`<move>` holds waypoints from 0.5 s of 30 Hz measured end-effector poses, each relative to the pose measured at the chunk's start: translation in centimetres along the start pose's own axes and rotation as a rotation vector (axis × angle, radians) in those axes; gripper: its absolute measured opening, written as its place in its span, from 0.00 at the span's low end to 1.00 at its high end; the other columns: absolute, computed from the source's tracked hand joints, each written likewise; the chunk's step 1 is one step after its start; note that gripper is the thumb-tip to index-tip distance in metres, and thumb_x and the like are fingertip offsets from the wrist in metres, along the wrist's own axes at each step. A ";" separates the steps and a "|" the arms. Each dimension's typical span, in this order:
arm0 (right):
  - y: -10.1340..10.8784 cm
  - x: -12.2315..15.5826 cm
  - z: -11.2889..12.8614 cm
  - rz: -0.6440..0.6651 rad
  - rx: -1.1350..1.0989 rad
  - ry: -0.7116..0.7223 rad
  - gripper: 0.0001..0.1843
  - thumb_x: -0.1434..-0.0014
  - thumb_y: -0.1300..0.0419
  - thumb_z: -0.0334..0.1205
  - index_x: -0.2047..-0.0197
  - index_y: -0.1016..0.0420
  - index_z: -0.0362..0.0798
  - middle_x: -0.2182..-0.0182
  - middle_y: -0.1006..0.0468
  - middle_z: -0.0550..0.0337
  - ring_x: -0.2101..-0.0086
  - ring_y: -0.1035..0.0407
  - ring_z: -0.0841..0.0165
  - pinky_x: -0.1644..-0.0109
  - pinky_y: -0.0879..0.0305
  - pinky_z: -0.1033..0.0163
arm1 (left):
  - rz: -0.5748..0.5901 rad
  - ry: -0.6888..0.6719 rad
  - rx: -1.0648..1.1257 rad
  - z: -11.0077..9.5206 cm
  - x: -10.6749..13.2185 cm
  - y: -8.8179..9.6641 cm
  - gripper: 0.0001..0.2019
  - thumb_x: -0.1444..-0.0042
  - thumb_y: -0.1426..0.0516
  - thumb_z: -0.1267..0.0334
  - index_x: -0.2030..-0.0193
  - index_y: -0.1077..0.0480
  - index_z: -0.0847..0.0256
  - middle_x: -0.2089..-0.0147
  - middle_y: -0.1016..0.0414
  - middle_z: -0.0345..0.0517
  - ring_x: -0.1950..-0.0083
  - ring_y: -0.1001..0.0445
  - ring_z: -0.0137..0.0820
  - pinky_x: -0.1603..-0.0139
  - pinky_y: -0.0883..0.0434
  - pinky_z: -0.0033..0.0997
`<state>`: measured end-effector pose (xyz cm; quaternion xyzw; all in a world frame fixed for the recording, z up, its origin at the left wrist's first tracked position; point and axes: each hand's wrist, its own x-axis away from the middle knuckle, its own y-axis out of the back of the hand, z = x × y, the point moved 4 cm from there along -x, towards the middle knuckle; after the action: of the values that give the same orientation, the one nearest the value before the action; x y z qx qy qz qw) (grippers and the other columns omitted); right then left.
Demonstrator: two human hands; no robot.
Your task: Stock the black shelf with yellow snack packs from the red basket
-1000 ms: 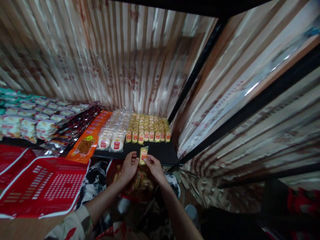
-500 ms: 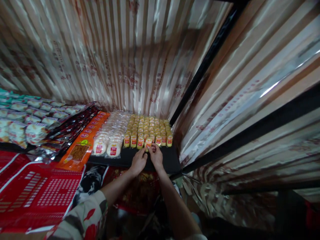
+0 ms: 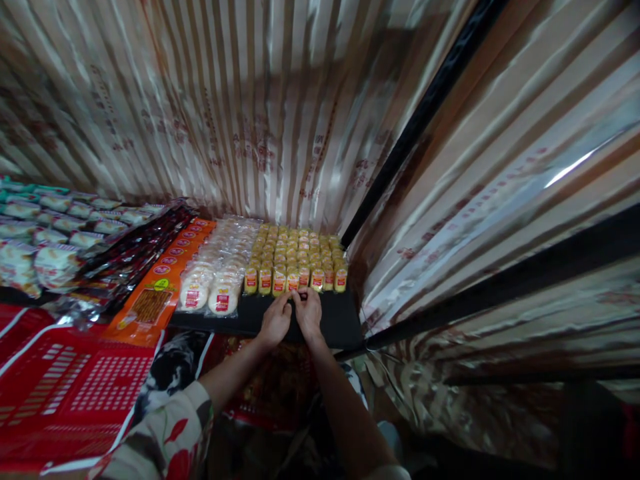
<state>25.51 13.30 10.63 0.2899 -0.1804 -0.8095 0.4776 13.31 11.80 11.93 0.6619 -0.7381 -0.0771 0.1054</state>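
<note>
Small yellow snack packets (image 3: 279, 280) with red labels stand in tight rows on a black shelf (image 3: 327, 320). My left hand (image 3: 276, 321) and my right hand (image 3: 307, 313) meet at the front row, fingers closed. Their fingertips pinch the lower edge of one yellow snack packet (image 3: 293, 278), which stands upright among its neighbours. Exactly how each finger grips it is partly hidden. Just left of the yellow rows lie clear-wrapped round white snacks (image 3: 223, 299) with red labels.
Farther left are an orange snack bag (image 3: 147, 303), dark shiny packets (image 3: 125, 263) and white packets (image 3: 56, 265). Red baskets (image 3: 95, 387) stand below the shelf's front. Black frame bars (image 3: 400, 160) and striped plastic sheeting (image 3: 280, 120) enclose the back and right.
The held packet has moved slightly back into the front row, and a neighbouring packet now shows to its right. Both hands have shifted slightly left in view; the camera view has also shifted.
</note>
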 end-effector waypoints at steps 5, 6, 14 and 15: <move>-0.1 0.2 0.2 -0.010 0.036 0.011 0.14 0.43 0.48 0.48 0.66 0.31 0.47 0.67 0.29 0.53 0.64 0.36 0.64 0.57 0.38 0.60 | -0.010 -0.026 -0.048 0.1 -0.2 0.0 0.18 0.45 0.51 0.72 0.49 0.29 0.60 0.42 0.32 0.47 0.41 0.34 0.35 0.38 0.40 0.35; 0.0 0.3 0.5 -0.021 0.038 0.017 0.14 0.43 0.48 0.48 0.65 0.31 0.46 0.66 0.29 0.53 0.63 0.36 0.64 0.56 0.39 0.59 | -0.019 -0.039 -0.053 -0.1 0.0 0.2 0.18 0.45 0.50 0.73 0.50 0.29 0.60 0.43 0.30 0.47 0.42 0.33 0.34 0.38 0.40 0.35; 2.2 6.5 2.8 -0.021 -0.173 0.124 0.14 0.38 0.53 0.45 0.61 0.32 0.46 0.68 0.29 0.55 0.68 0.36 0.68 0.61 0.38 0.63 | -0.027 -0.139 -0.100 2.6 5.7 3.0 0.12 0.46 0.52 0.71 0.65 0.27 0.59 0.64 0.25 0.45 0.59 0.28 0.31 0.53 0.32 0.30; 1.9 7.9 3.0 0.068 -0.193 0.149 0.14 0.37 0.53 0.45 0.64 0.31 0.47 0.70 0.29 0.56 0.68 0.35 0.68 0.60 0.39 0.64 | -0.001 -0.119 -0.108 3.7 6.9 3.3 0.12 0.47 0.51 0.72 0.65 0.27 0.59 0.64 0.25 0.44 0.59 0.28 0.31 0.54 0.32 0.29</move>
<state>21.90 5.46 11.65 0.2956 -0.0752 -0.7826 0.5427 8.49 5.22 9.56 0.6497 -0.7377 -0.1561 0.0967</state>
